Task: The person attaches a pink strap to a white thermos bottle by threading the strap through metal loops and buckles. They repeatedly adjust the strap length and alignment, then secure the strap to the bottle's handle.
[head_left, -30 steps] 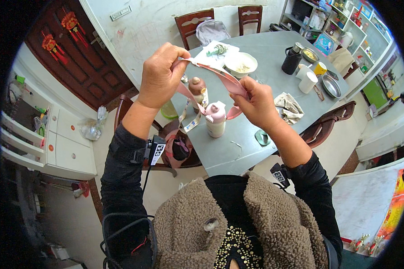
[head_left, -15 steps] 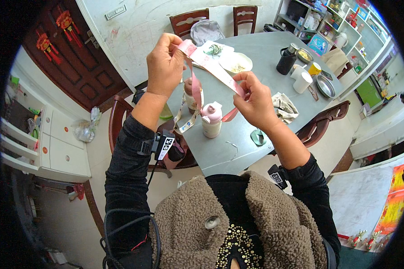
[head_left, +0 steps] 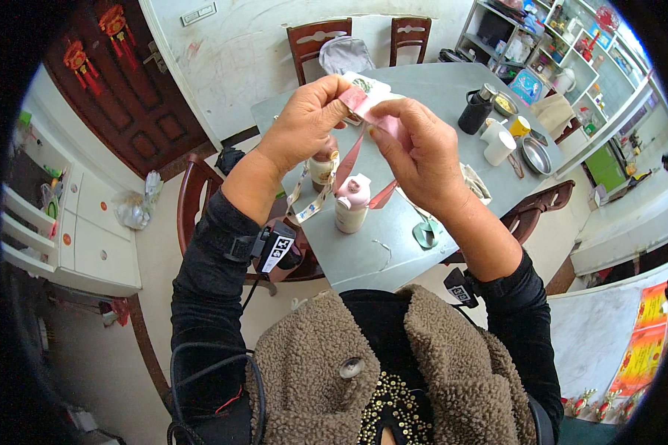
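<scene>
Above the near end of the grey table (head_left: 349, 256), holding a pink strap (head_left: 353, 97) in two narrow grips, thumb against fingers: left hand (head_left: 304, 122) on the free-looking end, right hand (head_left: 423, 148) just beside it. Half a second ago, well apart with a long span of strap stretched between; now nearly together, with only a short piece showing. Judging from that, less a matter of spreading the strap than of close finger work at one spot. Impossible to tell whether folded, doubled or fastened under the right fingers.

Below the hands, two lengths of the strap dropping toward an upright pink-lidded bottle (head_left: 352, 204), one to each side; hard to make out how joined there. Just beyond, to the left, a brown-lidded bottle (head_left: 321, 167), partly covered by the left hand, beside a white patterned strap (head_left: 297, 194). Off to the right, a green band (head_left: 426, 233), then a pale cloth (head_left: 476, 184), partly hidden behind the right forearm. Farther back, a white cup (head_left: 499, 148), a black flask (head_left: 476, 108) and, against the wall, a grey bag (head_left: 346, 55) on a chair.
</scene>
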